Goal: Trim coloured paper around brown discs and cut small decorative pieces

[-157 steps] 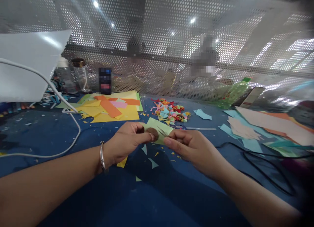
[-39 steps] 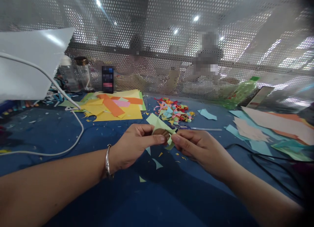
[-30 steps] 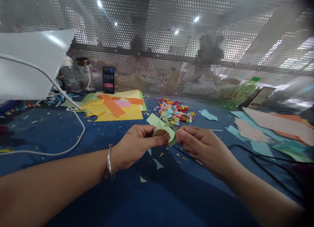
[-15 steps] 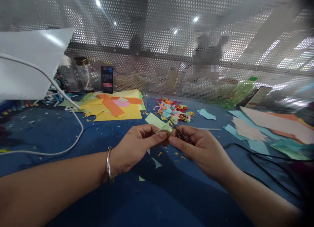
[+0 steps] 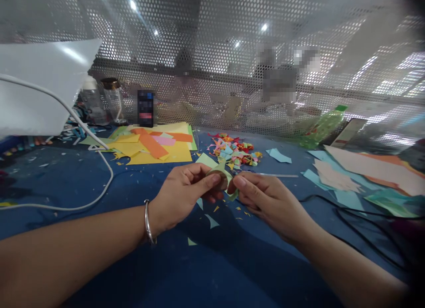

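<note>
My left hand [image 5: 186,195] pinches a piece of light green paper [image 5: 212,164] together with a small brown disc, thumb on top. My right hand [image 5: 265,201] is closed just to the right of it, its fingers curled round small scissors that are mostly hidden in this frame; its thumb tip touches the paper's green edge [image 5: 232,193]. Both hands hover a little above the blue table [image 5: 206,263]. A silver bangle [image 5: 148,221] sits on my left wrist.
Yellow and orange sheets [image 5: 156,148] lie at the back left, a heap of coloured paper scraps [image 5: 234,153] behind my hands, pale sheets [image 5: 358,170] at the right. A white cable [image 5: 99,184] runs left, black cables [image 5: 352,215] right. Jars [image 5: 113,99] and a perforated screen [image 5: 232,68] stand behind.
The green paper has been turned between my hands and its loose edge now curls down by my right thumb. The scissor blades seen half a second ago are now hidden.
</note>
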Action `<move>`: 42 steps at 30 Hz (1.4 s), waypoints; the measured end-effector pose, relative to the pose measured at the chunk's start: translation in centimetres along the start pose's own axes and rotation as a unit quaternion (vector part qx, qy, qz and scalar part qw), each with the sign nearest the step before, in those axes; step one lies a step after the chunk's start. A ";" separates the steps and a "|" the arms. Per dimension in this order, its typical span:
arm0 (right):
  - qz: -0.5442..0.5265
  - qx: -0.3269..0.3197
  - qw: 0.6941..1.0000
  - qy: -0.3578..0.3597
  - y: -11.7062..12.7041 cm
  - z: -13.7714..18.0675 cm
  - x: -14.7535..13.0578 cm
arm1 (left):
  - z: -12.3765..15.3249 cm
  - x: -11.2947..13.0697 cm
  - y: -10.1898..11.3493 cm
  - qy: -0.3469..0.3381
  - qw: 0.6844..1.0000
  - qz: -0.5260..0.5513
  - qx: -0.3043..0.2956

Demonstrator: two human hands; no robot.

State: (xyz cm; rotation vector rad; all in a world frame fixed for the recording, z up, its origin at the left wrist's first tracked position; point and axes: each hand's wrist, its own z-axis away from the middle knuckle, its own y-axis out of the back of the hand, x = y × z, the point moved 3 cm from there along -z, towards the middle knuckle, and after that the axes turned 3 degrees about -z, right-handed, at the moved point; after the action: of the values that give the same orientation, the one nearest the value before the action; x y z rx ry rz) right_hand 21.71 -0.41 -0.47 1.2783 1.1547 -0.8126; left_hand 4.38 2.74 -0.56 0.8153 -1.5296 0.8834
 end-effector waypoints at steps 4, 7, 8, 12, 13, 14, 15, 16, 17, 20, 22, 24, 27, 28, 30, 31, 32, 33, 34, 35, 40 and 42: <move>0.000 -0.018 1.000 -0.014 -0.2 0.1 -0.1 | 0.2 0.2 -0.3 0.003 1.000 0.002 -0.021; -0.007 -0.030 0.999 -0.015 -0.3 0.2 -0.2 | 0.3 0.3 -0.4 0.006 0.999 0.011 -0.030; -0.011 -0.034 0.999 -0.018 -0.3 0.2 -0.3 | 0.3 0.3 -0.5 0.006 0.999 0.014 -0.032; -0.026 -0.039 0.999 -0.025 -0.3 0.3 -0.3 | 0.4 0.4 -0.6 0.011 0.999 0.023 -0.036; -0.028 -0.038 0.999 -0.027 -0.3 0.3 -0.3 | 0.4 0.4 -0.6 0.010 0.999 0.023 -0.037; -0.028 -0.037 0.998 -0.030 -0.3 0.3 -0.2 | 0.4 0.4 -0.6 0.009 0.999 0.023 -0.037; -0.028 -0.036 0.998 -0.033 -0.3 0.3 -0.2 | 0.4 0.4 -0.6 0.008 0.999 0.024 -0.038; -0.028 -0.034 0.998 -0.036 -0.3 0.3 -0.1 | 0.4 0.3 -0.5 0.008 0.999 0.027 -0.039; -0.028 -0.034 0.998 -0.039 -0.2 0.2 0.0 | 0.4 0.3 -0.5 0.008 0.999 0.030 -0.038; -0.021 -0.031 0.999 -0.038 -0.2 0.1 0.1 | 0.3 -0.1 -0.3 0.008 0.998 0.041 -0.036; -0.011 -0.031 0.999 -0.036 -0.1 0.1 0.1 | 0.2 -0.2 -0.2 0.007 0.998 0.044 -0.033; 0.001 -0.030 0.999 -0.032 0.1 0.2 0.2 | 0.2 -0.2 -0.1 0.007 0.998 0.046 -0.029; 0.011 -0.036 0.999 -0.024 0.2 0.3 0.2 | 0.2 0.0 -0.1 0.010 0.999 0.045 -0.023; 0.013 -0.038 0.999 -0.020 0.3 0.3 0.2 | 0.2 0.1 -0.1 0.009 0.999 0.040 -0.023; 0.019 -0.038 0.999 -0.014 0.3 0.3 0.1 | 0.2 0.1 -0.1 0.008 0.999 0.028 -0.022; 0.023 -0.036 0.999 -0.011 0.4 0.3 0.0 | 0.2 0.2 -0.1 0.007 0.999 0.024 -0.022; 0.028 -0.034 0.999 -0.010 0.4 0.3 -0.1 | 0.2 0.1 0.0 0.007 1.000 0.023 -0.020; 0.031 -0.033 0.999 -0.010 0.4 0.2 -0.1 | 0.2 0.1 0.0 0.006 1.000 0.025 -0.017; 0.034 -0.033 0.999 -0.012 0.4 0.2 -0.2 | 0.2 0.1 0.0 0.006 0.999 0.028 -0.013; 0.035 -0.033 0.999 -0.012 0.3 0.2 -0.2 | 0.1 0.1 0.0 0.006 0.999 0.033 -0.007; 0.037 -0.033 0.999 -0.006 0.2 0.2 -0.3 | 0.1 0.1 0.1 0.005 0.999 0.047 0.004; 0.040 -0.034 0.999 -0.006 0.2 0.2 -0.3 | 0.1 0.2 0.1 0.003 0.999 0.042 0.003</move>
State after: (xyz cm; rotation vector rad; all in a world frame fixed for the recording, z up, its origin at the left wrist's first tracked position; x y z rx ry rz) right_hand 21.86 -0.59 -0.14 1.2543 1.1055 -0.7163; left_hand 4.25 2.68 -0.35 0.7574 -1.5658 0.9508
